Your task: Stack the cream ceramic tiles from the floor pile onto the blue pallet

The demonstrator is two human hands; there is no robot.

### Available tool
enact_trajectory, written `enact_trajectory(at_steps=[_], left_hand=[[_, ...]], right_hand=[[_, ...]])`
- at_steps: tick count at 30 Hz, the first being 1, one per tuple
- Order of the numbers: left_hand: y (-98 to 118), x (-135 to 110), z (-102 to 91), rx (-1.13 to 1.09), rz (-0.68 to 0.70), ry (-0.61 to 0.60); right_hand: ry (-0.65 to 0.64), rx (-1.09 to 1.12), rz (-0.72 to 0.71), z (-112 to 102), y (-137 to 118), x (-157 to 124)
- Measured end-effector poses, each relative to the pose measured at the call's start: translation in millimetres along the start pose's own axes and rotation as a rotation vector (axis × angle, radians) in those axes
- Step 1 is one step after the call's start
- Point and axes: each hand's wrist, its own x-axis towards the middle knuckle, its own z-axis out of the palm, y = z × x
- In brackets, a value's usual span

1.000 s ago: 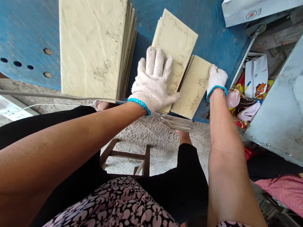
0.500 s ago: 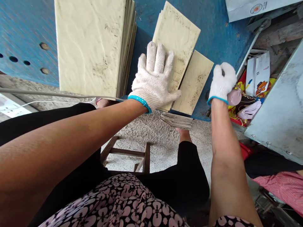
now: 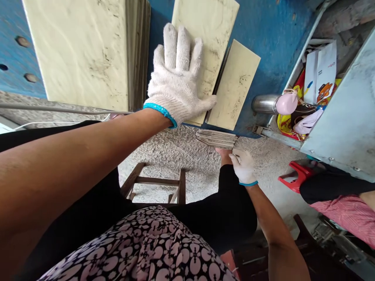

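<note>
Up on the blue metal table (image 3: 269, 35), the left hand (image 3: 178, 82) in its white knit glove lies flat and spread on the small stack of cream textured tiles (image 3: 211, 23), gripping nothing. Low by the knee, the gloved right hand (image 3: 243, 167) hangs loosely open and empty, just below the low pile of thin grey tiles (image 3: 216, 138) on the concrete floor.

Tall tile stack (image 3: 79, 50) left of small tile stack (image 3: 211, 35), floor tiles (image 3: 216, 138) below

Even soft daylight, no glare, faint shadows under the tile stack (image 3: 84, 50); sharp centre, wide-angle stretch and slight blur at edges.
</note>
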Motion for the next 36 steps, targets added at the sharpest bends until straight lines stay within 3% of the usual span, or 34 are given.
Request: enact_trajectory(at_steps=[4,8,13,17,26,29,36], left_hand=[[5,1,-2.9,0.119,-0.043,-0.049],[7,2,-6.5,0.144,-0.07,-0.08],[7,2,-3.6,0.14,-0.067,-0.065],[6,2,-0.8,0.133,-0.042,-0.034],[7,2,-2.2,0.148,-0.052,-0.044],[8,2,-3.5,0.162,-0.071,-0.063],[9,1,-2.9,0.162,-0.069,-0.035]], right_hand=[[-0.102,-0.076,-0.159,3,-9,6],[-0.122,-0.074,-0.119,5,-15,9],[-0.039,-0.022,-0.058,9,-13,6],[-0.146,0.086,-0.076,9,-12,-2],[-0.168,0.352,0.287,29,-1,-12],[-0.208,0.489,0.348,39,7,-8],[-0.27,0.424,0.139,38,16,0]])
